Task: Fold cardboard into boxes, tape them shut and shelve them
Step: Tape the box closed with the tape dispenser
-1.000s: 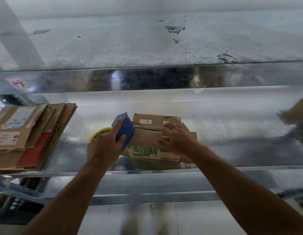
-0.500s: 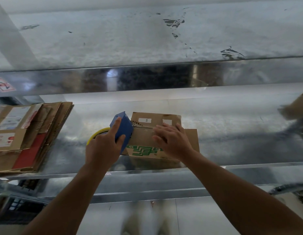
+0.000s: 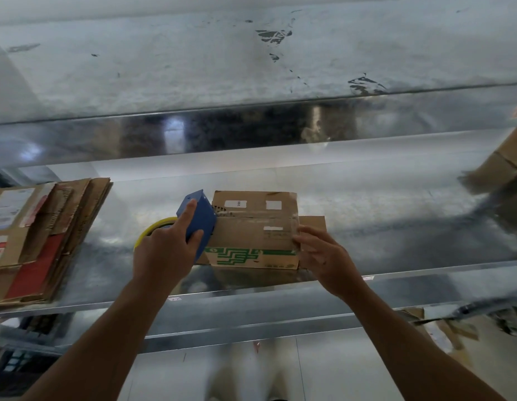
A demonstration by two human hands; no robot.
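Metal comes first: a wide shiny grey metal shelf point(image 3: 396, 227) lies under both hands and carries everything. Far out past the left hand sits a stack of flat brown and red cardboard sheets point(image 3: 43, 235), not folded yet. Between the two hands sits the small brown cardboard box with green lines on its front point(image 3: 251, 235), near the front edge of the shelf. Far beyond the right hand, another plain brown cardboard box point(image 3: 503, 166) is blurry and partly cut off.

The left hand point(image 3: 162, 256) grips the blue plastic tape holder point(image 3: 201, 218), with one finger laid long over its top. The right hand point(image 3: 323, 256) is loose, and its fingertips touch the right end of the green-lined box to steady it. The hands are well apart, one at each end of the box.

The tape holder touches the left end of the box top, by the line where the flaps meet. A yellow roll of tape point(image 3: 153, 231) peeks out behind the left hand. A small brown side flap point(image 3: 312, 227) sticks out by the right fingers.

This looks like the taping step. I cannot tell how much tape is on the box. I think the next move needs a firm pull or cut of the tape while the right hand stops the box from sliding.
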